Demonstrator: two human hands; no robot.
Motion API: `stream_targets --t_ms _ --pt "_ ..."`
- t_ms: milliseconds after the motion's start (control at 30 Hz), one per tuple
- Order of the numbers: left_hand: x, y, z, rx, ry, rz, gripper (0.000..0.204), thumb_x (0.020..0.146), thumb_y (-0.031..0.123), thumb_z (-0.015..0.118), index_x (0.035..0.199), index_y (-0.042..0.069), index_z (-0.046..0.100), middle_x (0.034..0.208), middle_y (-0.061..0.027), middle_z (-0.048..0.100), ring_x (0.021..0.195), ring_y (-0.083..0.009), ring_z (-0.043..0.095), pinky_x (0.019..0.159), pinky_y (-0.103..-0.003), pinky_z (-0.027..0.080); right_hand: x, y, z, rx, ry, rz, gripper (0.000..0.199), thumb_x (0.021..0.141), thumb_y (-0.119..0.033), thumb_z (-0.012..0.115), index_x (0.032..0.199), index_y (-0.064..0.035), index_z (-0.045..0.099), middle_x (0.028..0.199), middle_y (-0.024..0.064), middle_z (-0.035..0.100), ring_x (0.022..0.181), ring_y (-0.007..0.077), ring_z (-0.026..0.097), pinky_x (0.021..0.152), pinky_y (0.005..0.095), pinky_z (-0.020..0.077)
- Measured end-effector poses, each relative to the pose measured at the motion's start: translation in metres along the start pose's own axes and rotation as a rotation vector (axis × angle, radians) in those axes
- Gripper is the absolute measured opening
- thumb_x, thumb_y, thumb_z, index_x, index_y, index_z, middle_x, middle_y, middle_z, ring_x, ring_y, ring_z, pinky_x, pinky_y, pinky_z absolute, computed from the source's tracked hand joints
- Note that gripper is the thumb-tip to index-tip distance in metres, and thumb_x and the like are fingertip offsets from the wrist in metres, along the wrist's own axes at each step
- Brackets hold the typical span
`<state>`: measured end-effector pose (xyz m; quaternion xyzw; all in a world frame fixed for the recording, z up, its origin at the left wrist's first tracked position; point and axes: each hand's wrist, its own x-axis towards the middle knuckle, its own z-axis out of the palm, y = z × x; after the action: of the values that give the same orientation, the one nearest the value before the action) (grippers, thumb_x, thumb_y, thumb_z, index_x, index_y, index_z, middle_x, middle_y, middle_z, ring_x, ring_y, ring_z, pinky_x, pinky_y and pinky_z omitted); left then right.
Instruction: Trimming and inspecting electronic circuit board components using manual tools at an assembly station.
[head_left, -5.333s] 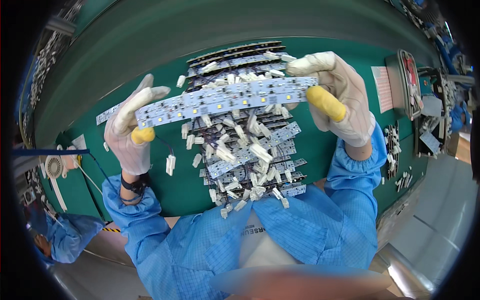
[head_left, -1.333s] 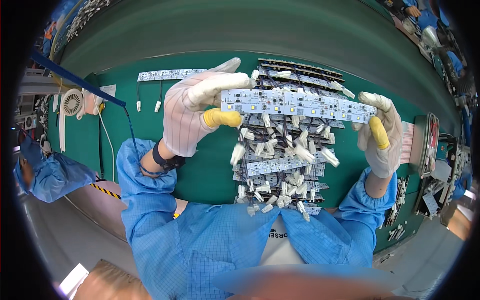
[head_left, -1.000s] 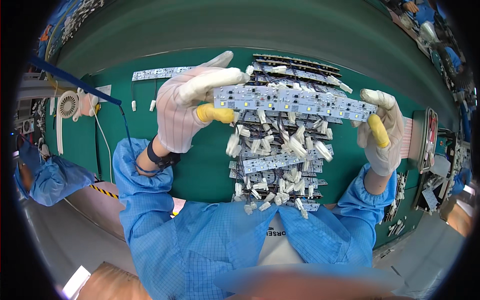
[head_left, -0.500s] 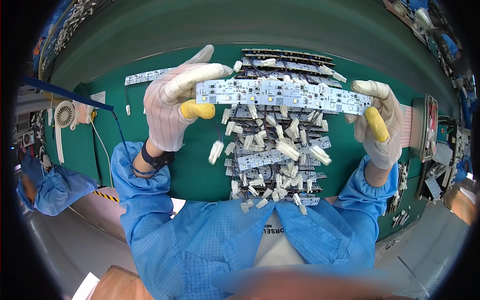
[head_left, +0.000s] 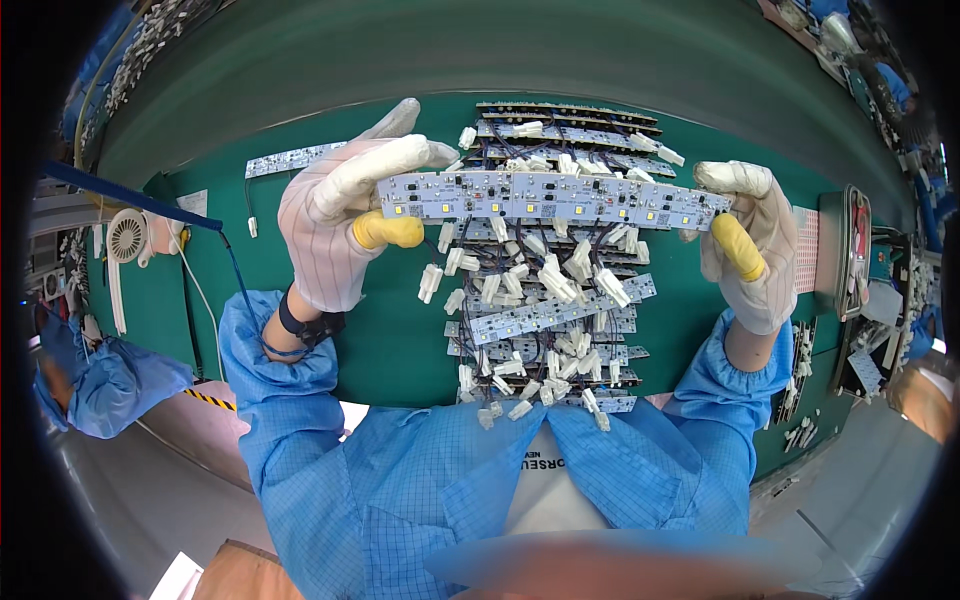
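Note:
A long white LED circuit board (head_left: 550, 209) is held up between both gloved hands, its LED side facing me. My left hand (head_left: 330, 220) pinches the left end, with the yellow-covered thumb in front and the fingers behind and above. At the other end, my right hand (head_left: 755, 255) grips the board the same way. White plug connectors on thin leads (head_left: 430, 283) hang below it. Beneath lies a broad pile of similar boards with many white connectors, one slanted board (head_left: 560, 310) on top. The held board hides part of this pile.
Another LED board (head_left: 290, 160) lies beyond my left hand on the green mat (head_left: 400, 350). At left are a small white fan (head_left: 128, 235) and a blue cord (head_left: 235, 262) running to my wrist strap (head_left: 310, 326). A metal tray (head_left: 852, 255) stands right; another person's sleeve (head_left: 130, 385) shows left.
Both hands have shifted slightly left with the board. Its left end has come down a little, so it sits more level. The dangling connectors have swung less blurred.

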<state>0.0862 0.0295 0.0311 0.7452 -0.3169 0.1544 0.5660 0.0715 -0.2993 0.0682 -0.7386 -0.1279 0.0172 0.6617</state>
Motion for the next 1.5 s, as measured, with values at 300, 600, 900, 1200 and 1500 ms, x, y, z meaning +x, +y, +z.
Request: stream_targets --t_ms 300,600,900,1200,1500 --pt "0.0 -0.001 -0.001 0.029 -0.02 0.053 0.054 0.081 0.048 0.061 0.107 0.001 0.061 0.093 -0.0179 0.066 0.09 -0.0254 0.065 0.101 -0.054 0.037 -0.002 -0.002 -0.006 0.003 -0.09 0.103 0.042 0.089 -0.025 0.06 0.118 0.0039 0.048 0.088 0.0064 0.058 0.071 0.0086 0.055 0.052 0.0154 0.0351" --pt "-0.001 0.002 -0.003 0.025 -0.043 0.009 0.054 0.08 0.049 0.062 0.107 0.002 0.062 0.094 -0.0166 0.067 0.09 -0.0265 0.065 0.099 -0.05 0.04 0.0 0.006 -0.001 0.002 -0.035 0.022 0.04 0.088 -0.02 0.06 0.118 0.0048 0.048 0.091 0.0064 0.057 0.07 0.0077 0.054 0.05 0.0147 0.0325" --pt "-0.012 -0.01 -0.004 0.146 0.023 -0.138 0.034 0.086 0.02 0.065 0.111 -0.003 0.059 0.11 -0.0217 0.062 0.1 -0.0266 0.062 0.073 -0.031 0.053 0.013 0.0 -0.005 0.041 -0.119 0.05 0.029 0.086 -0.006 0.059 0.114 -0.0004 0.055 0.096 0.0084 0.064 0.06 0.0069 0.055 0.047 0.0201 0.0414" --pt "-0.016 -0.001 0.016 -0.087 0.175 -0.319 0.072 0.078 0.05 0.067 0.122 -0.005 0.052 0.127 -0.0155 0.055 0.083 -0.0119 0.06 0.066 -0.021 0.049 0.002 -0.002 -0.01 -0.004 -0.154 -0.089 0.03 0.086 -0.013 0.058 0.114 -0.0017 0.054 0.107 0.0122 0.061 0.078 0.0126 0.062 0.056 0.0244 0.0531" --pt "-0.016 -0.018 0.008 -0.118 0.155 -0.339 0.07 0.076 0.047 0.07 0.123 -0.002 0.054 0.124 -0.0139 0.057 0.081 -0.0107 0.061 0.068 -0.021 0.049 0.003 0.0 -0.008 0.009 -0.18 -0.047 0.031 0.088 -0.015 0.058 0.115 -0.0024 0.052 0.107 0.0096 0.06 0.085 0.0113 0.061 0.054 0.022 0.0509"
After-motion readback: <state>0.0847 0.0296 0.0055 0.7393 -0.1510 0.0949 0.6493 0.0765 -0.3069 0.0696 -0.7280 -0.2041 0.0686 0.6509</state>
